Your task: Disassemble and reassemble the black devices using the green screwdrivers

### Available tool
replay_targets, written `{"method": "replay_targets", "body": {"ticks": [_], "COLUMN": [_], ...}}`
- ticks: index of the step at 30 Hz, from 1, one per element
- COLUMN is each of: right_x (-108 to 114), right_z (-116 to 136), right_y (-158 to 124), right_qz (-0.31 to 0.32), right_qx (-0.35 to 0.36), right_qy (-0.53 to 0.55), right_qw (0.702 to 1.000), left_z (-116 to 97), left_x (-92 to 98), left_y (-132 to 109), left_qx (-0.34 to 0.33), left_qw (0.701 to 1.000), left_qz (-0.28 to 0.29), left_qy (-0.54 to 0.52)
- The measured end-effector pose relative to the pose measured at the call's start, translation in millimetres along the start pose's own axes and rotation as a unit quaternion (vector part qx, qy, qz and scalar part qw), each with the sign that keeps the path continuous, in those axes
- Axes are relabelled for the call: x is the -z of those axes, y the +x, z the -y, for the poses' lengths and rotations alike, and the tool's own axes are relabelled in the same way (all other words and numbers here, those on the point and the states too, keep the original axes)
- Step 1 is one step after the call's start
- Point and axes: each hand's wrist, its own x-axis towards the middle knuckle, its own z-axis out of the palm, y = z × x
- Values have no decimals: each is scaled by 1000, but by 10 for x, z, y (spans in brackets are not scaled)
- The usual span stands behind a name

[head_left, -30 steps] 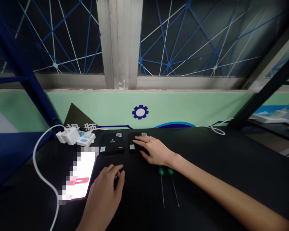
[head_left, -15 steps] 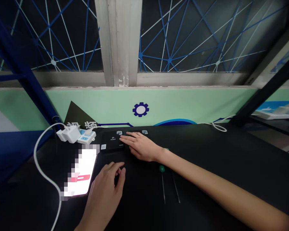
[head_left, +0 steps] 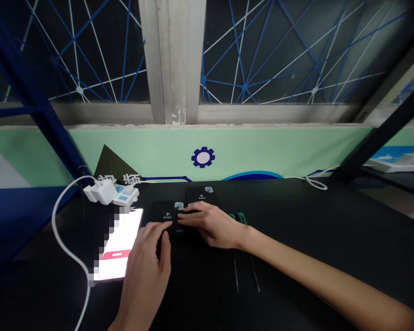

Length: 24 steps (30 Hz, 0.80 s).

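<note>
On a black tabletop, a flat black rectangular case lies far centre, beside a second case. The left hand and right hand rest on it, fingers loosely spread, unpinched. Pushed leftward, it could strike the lit phone; a careless right-hand sweep could disturb the green-handled screwdrivers.

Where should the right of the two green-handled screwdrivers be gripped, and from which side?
Take the green handle from above, coming from the right: the right hand and the other screwdriver crowd its left. It lies flat, thin shaft running toward the person, so the handle is the thickest part to pinch.
</note>
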Motion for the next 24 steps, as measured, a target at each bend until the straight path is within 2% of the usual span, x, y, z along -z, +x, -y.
{"method": "replay_targets", "body": {"ticks": [5, 9, 13, 18, 24], "right_x": [36, 65, 44, -8, -10], "right_z": [99, 24, -75, -113, -139], "right_y": [-155, -233, -291, -313, -307], "right_qz": [-47, -102, -89, -62, -70], "right_qx": [4, -91, -158, -187, -199], "right_qy": [49, -47, -102, -110, -92], "right_qw": [998, 990, 978, 974, 973], "left_z": [140, 217, 240, 257, 232], "left_x": [-126, -198, -199, -187, -189], "left_y": [-40, -88, -105, -91, -95], "left_qx": [-27, -23, 4, 6, -7], "left_qw": [996, 992, 990, 991, 994], "left_qz": [-23, 7, 16, 26, 35], "left_qy": [84, 125, 142, 133, 103]}}
